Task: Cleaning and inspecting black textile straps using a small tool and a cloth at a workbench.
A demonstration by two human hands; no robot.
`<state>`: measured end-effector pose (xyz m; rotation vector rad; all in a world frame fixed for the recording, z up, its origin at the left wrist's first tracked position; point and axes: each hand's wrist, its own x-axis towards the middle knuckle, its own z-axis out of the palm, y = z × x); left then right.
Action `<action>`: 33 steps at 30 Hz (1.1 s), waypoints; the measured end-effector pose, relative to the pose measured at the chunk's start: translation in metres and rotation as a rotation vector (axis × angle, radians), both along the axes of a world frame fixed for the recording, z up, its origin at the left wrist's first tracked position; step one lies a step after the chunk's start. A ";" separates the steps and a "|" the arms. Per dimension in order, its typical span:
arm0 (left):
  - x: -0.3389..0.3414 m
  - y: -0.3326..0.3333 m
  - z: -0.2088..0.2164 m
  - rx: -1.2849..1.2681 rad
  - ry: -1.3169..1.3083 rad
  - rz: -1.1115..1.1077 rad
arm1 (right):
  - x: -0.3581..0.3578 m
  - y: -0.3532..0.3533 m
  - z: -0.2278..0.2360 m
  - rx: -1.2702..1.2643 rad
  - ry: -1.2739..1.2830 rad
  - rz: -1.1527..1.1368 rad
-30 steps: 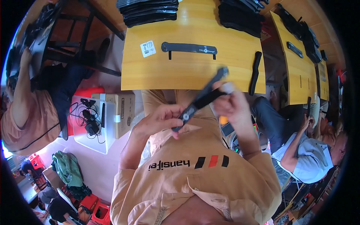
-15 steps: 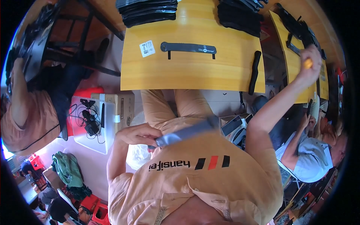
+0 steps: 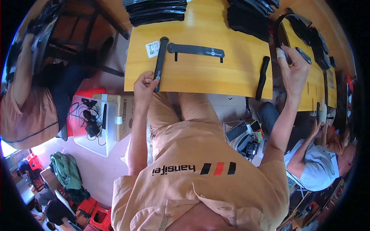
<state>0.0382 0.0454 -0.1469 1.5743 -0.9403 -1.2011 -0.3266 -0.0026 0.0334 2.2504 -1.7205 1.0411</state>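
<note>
My left hand (image 3: 144, 89) pinches the near end of a dark grey strap (image 3: 160, 61), which lies upright over the yellow table's left side. A similar strap (image 3: 198, 49) stretches sideways beside it, with two short black tabs below. Off the table's right edge, my right hand (image 3: 293, 69) is raised, its fingers closed on the end of a black strap (image 3: 278, 32) that arches up and over toward the neighbouring table. A pale wrap or cover shows on one right fingertip. Under the left strap's edge lies a white printed label (image 3: 152, 49).
Stacks of dark straps (image 3: 156, 13) and black cloth-like bands (image 3: 248, 21) sit at the far edge of the table (image 3: 200, 79). A single black band (image 3: 262, 78) lies by its right edge. A clear bin of cables (image 3: 96, 131) stands left; co-workers sit on both sides.
My left hand has brought its strap from over my chest onto the table's left side. My right hand has moved left and now grips a black strap; the orange piece at its fingers no longer shows.
</note>
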 end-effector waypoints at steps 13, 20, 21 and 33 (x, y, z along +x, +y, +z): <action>-0.062 0.034 0.054 -0.010 0.000 -0.242 | 0.033 0.025 -0.043 -0.131 -0.036 0.351; -0.112 0.024 0.063 0.107 0.992 -0.212 | 0.065 0.059 -0.082 -0.110 0.137 0.643; -0.113 0.022 0.060 0.110 0.994 -0.215 | 0.061 0.060 -0.096 -0.061 0.006 0.636; -0.125 0.020 0.051 -0.026 0.577 -0.162 | 0.068 0.061 -0.118 1.086 -1.424 0.135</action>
